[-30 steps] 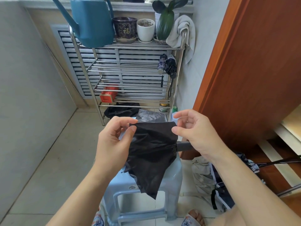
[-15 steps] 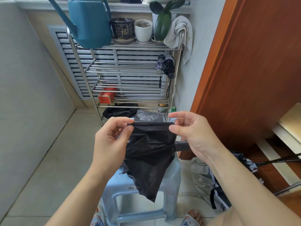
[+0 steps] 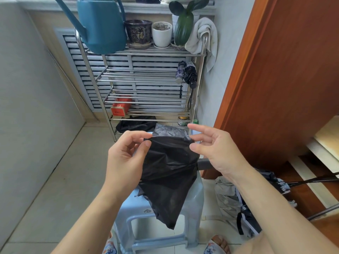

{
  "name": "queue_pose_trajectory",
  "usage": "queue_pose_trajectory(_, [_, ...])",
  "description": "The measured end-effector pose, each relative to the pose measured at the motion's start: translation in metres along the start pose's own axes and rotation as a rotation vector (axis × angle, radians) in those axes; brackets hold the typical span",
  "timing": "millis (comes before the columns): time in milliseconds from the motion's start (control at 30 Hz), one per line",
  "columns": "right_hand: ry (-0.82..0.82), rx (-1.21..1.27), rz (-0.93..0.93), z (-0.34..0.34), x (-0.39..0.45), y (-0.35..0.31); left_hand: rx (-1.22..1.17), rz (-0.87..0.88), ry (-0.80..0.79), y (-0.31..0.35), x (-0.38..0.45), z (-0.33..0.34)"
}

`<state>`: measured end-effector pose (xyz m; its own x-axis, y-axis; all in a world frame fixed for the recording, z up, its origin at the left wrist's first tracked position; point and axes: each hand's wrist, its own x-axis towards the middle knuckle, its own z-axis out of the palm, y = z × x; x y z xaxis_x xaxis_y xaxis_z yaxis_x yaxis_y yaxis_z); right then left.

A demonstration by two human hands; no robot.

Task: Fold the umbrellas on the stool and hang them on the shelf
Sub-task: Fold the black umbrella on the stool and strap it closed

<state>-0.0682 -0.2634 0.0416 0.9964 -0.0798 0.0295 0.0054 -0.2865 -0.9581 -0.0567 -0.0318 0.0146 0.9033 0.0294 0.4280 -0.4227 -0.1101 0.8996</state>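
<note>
A black umbrella (image 3: 168, 173) hangs above the pale blue plastic stool (image 3: 194, 202), its canopy drooping to a point. My left hand (image 3: 126, 158) pinches the canopy's top edge at its left corner. At the right corner my right hand (image 3: 216, 151) pinches the same edge between thumb and forefinger. The umbrella's grey handle (image 3: 203, 165) pokes out to the right under my right hand. On the steel shelf (image 3: 146, 77) behind, two folded umbrellas (image 3: 186, 74) hang at the right post.
A teal watering can (image 3: 102, 24), flower pots (image 3: 150, 33), a plant and a cloth (image 3: 203, 39) sit on the shelf top. A red tin (image 3: 121, 106) lies lower down. Another umbrella (image 3: 244, 202) lies on the floor right of the stool. A wooden door (image 3: 284, 79) stands at right.
The view has dipped slightly. My right fingers have spread and shifted along the canopy's top edge; the fabric is pulled a little flatter between both hands.
</note>
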Motion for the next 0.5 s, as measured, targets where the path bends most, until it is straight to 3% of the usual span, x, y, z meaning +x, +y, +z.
queue_pose_trajectory(233, [-0.054, -0.083, -0.045, -0.001, -0.0014, -0.0055, -0.001, -0.005, 0.009, 0.0009, 0.0012, -0.0011])
queue_pose_trajectory(433, [0.102, -0.008, -0.12, -0.0019, -0.0005, -0.0026, 0.008, -0.005, -0.01, 0.0009, -0.0003, 0.0004])
queue_pose_trajectory(500, [0.086, -0.005, -0.091, -0.0023, -0.0003, -0.0027, 0.025, -0.001, -0.026, 0.0007, -0.0019, 0.0017])
